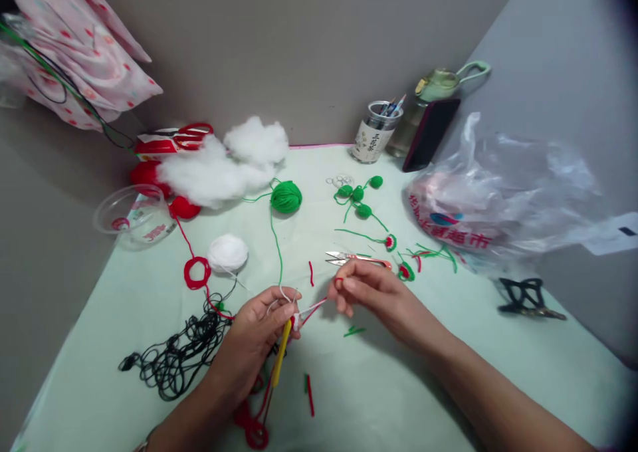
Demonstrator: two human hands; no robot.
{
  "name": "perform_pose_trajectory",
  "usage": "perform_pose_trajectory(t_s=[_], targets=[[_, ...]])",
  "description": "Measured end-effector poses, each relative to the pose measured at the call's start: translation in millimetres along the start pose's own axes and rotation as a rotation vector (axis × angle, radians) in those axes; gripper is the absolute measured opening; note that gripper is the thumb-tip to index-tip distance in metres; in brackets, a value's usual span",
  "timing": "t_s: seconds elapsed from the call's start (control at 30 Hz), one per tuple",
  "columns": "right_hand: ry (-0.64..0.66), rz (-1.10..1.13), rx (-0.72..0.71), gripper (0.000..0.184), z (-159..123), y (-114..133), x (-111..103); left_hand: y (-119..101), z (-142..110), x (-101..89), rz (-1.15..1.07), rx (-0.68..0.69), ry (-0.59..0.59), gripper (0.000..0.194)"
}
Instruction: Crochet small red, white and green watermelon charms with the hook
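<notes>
Over the broad pale-green tabletop [409, 392], the person's left hand [260, 319] and right hand [366, 289] are both pinching: the former a slim yellow-handled tool [282, 355] and a small red-and-white crocheted yarn piece [296, 321], the latter thin red and white yarn strands [316, 304]; steady, even tension is likely keeping loops neat

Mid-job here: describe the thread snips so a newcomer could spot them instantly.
On the pale green tabletop, find the person's right hand. The thread snips lie just beyond it, blades pointing left, handle to the right. Their silvery metal blades and orange handle set them apart from the short red yarn scrap to their left.
</notes>
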State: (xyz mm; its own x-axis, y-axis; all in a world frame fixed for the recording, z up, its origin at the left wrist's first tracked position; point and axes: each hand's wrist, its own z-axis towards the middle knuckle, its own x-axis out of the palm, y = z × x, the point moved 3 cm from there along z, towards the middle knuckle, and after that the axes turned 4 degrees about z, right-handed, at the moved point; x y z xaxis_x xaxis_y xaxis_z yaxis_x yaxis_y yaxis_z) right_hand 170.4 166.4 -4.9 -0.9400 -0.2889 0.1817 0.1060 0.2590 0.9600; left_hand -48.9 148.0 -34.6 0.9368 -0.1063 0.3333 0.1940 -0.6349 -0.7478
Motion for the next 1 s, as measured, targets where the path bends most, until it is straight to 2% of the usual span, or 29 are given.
perform_pose_trajectory(t_s=[0.1, 0.13, 0.17, 0.23, 0.33, 0.4, 0.47, 0.6, 0.67, 0.73, 0.8, 0.9, 1.0], targets=[[-0.250, -0.697, -0.296, 0.030, -2.5, 8.6, -27.8, -3.7, 1.8, -9.3, -0.055, 0.017, -0.076, 0.032], [-0.244, -0.913, -0.351, 0.030, -2.3, 7.5, -33.6, -5.2, 2.4, -12.2, -0.074, 0.022, -0.099, 0.031], [-0.179, -1.089, -0.375, 0.028, -1.2, 3.7, -37.3, -6.6, 2.9, -14.7, -0.090, 0.024, -0.119, 0.031], [-0.102, -1.286, -0.406, 0.023, 1.1, -4.3, -42.2, -9.0, 3.8, -18.4, -0.114, 0.027, -0.151, 0.032], [-0.083, -1.400, -0.398, 0.027, 3.8, -11.0, -42.1, -10.3, 4.9, -20.5, -0.131, 0.017, -0.176, 0.034], [-0.113, -1.411, -0.383, 0.029, 4.2, -10.8, -40.6, -9.9, 5.2, -20.3, -0.129, 0.003, -0.177, 0.034], [-0.131, -1.412, -0.359, 0.022, 4.1, -10.5, -40.5, -9.6, 5.2, -20.0, -0.125, 0.003, -0.175, 0.035], [-0.097, -1.441, -0.320, 0.022, 3.6, -15.4, -43.8, -9.2, 5.5, -19.2, -0.123, 0.003, -0.154, 0.035], [-0.145, -1.412, -0.313, 0.026, 3.2, -15.6, -45.0, -9.0, 5.9, -18.7, -0.122, 0.001, -0.155, 0.036], [-0.196, -1.253, -0.312, 0.030, 1.9, -11.2, -41.9, -9.2, 5.9, -17.9, -0.121, 0.013, -0.162, 0.035], [-0.184, -0.960, -0.273, 0.030, -0.3, -4.4, -32.4, -9.1, 5.0, -16.6, -0.119, 0.029, -0.166, 0.034], [-0.057, -0.505, -0.028, 0.035, -4.4, 1.0, -8.9, -8.0, 2.7, -14.2, -0.108, 0.036, -0.161, 0.031], [0.135, -0.329, 0.098, 0.040, -8.5, 2.0, 16.5, -6.6, 0.7, -10.6, -0.119, 0.022, -0.126, 0.030]])
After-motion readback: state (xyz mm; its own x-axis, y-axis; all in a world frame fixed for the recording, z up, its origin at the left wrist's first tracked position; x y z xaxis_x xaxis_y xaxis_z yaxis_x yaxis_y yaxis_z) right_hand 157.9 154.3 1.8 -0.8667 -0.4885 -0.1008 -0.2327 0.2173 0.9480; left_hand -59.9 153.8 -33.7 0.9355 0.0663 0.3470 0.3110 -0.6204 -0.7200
